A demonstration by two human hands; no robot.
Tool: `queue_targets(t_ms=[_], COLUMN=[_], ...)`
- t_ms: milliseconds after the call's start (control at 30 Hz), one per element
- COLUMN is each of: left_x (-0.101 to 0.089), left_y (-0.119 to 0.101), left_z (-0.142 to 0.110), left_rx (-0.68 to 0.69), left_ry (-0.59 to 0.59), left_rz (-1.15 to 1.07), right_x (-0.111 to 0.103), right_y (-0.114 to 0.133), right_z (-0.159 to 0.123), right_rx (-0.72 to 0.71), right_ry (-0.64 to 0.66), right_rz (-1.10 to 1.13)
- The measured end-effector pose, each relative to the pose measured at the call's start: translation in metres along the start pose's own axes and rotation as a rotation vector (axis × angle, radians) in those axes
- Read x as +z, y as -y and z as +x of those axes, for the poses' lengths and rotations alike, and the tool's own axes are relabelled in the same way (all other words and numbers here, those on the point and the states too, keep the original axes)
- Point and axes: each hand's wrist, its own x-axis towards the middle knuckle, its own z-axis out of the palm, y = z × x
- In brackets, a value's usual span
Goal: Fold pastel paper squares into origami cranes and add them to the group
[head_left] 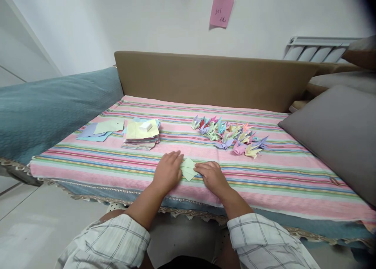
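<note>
A small pale green sheet of folded origami paper [188, 168] lies on the striped cloth in front of me, roughly diamond-shaped with crease lines across it. My left hand [169, 168] is at its left side, fingers close together and pressed on the paper's edge; the thumb is partly hidden. On the opposite side, my right hand [212, 176] has its fingers curled and pinches the right corner. Beyond my hands to the right stands a group of folded paper cranes [226, 138] in many colours.
A stack of coloured paper [141, 143] with a white block [146, 126] on top sits to the left. Loose sheets [109, 125] lie beside it. The striped cloth [96, 171] covers a sofa seat with a brown backrest [205, 81]. A grey cushion [337, 132] leans at the right.
</note>
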Motion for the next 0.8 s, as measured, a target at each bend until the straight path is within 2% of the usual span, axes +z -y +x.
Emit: queue_targets(t_ms=[67,167,267,367,633,800], left_x=[0.005,0.018,0.03,0.035,0.036,0.034], left_y=[-0.011,-0.022,-0.021,-0.017,-0.018,-0.018], left_z=[-0.004,-0.012,-0.018,-0.02,-0.018,-0.015], left_rx=[0.157,0.243,0.243,0.252,0.246,0.216], left_ry=[0.053,0.15,0.208,0.209,0.228,0.22], left_rz=[-0.046,-0.092,-0.095,-0.078,-0.064,-0.135], right_x=[-0.001,-0.003,-0.005,-0.008,-0.025,-0.029], right_y=[0.001,0.001,-0.004,-0.013,-0.028,-0.032], right_z=[0.0,0.0,-0.001,-0.003,-0.011,-0.013], right_rx=[-0.01,-0.027,-0.023,0.013,0.149,0.211], right_ry=[0.003,0.013,0.006,-0.019,-0.029,-0.032], right_rz=[-0.002,0.002,0.048,0.114,0.113,0.137])
